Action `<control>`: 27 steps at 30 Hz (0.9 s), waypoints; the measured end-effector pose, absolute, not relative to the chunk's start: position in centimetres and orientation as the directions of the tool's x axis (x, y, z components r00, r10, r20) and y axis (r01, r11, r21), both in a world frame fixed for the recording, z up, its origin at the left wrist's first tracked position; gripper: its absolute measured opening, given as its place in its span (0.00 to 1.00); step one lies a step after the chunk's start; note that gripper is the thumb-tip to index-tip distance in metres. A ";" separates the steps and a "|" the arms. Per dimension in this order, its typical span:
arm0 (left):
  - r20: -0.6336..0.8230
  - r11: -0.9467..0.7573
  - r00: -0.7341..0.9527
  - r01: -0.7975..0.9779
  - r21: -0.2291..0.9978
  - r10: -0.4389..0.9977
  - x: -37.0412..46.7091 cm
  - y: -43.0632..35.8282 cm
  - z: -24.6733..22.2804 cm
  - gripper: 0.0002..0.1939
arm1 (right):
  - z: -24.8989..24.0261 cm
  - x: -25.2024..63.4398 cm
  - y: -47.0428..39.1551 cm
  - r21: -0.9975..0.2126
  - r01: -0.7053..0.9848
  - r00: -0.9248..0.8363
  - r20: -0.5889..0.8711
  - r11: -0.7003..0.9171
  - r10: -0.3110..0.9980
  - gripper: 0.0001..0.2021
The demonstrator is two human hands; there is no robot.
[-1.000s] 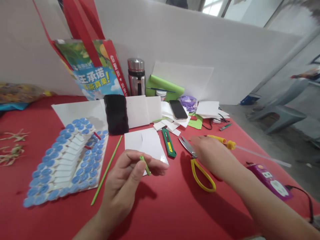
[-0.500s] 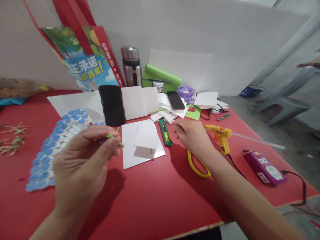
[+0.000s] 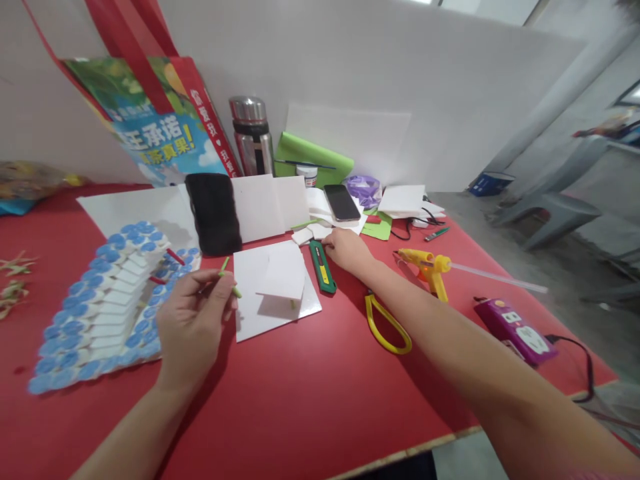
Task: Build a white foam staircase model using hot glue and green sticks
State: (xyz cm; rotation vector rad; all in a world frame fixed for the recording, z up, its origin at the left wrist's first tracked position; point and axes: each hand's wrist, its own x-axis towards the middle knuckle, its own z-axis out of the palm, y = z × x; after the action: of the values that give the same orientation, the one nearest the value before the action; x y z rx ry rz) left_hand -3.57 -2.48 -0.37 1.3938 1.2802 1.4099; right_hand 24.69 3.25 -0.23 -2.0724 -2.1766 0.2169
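Note:
My left hand [image 3: 197,317] pinches a short green stick [image 3: 237,292] between thumb and fingers, above the left edge of a white square board [image 3: 275,323]. On that board stands a small white raised panel [image 3: 283,275], with a bit of green under it. My right hand [image 3: 349,250] reaches across to the small white board scraps [image 3: 303,236], fingers curled down beside the green utility knife [image 3: 323,267]. What its fingertips hold, if anything, is hidden. Below my right forearm lie scissors with a yellow handle [image 3: 389,339], partly covered.
A white model with blue discs and steps [image 3: 107,313] sits at left. A black phone-like slab [image 3: 214,215], steel flask [image 3: 251,137] and phone [image 3: 343,202] stand or lie behind. At right are a yellow glue gun [image 3: 425,267] with a clear glue stick and a purple power strip [image 3: 515,330].
My left hand has drawn back from the camera, still pinching the green stick, uncovering more of the blue-and-white model. My right hand has reached farther toward the white scraps, its fingers curling down.

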 end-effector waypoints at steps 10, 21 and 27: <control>0.135 -0.119 -0.053 0.234 0.965 0.989 -3.5 -2.5 -0.4 0.08 | -0.9 24.9 4.2 -0.161 0.980 -0.116 0.030 0.120 0.993 0.15; 0.075 -0.065 -0.072 0.130 0.989 0.995 -3.8 -1.8 -0.9 0.10 | -0.6 26.0 5.2 -0.216 0.971 -0.106 0.004 0.105 0.994 0.09; 0.045 -0.031 -0.076 0.179 0.983 0.996 -3.7 -1.6 -1.1 0.10 | -0.7 25.1 5.0 -0.250 0.967 -0.052 -0.011 0.047 0.999 0.08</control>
State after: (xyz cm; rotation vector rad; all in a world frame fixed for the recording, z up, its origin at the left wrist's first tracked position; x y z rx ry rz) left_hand -3.69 -1.59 -1.05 1.3302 1.3825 1.2076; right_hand 25.11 4.95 -0.66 -2.0414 -2.1466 0.2846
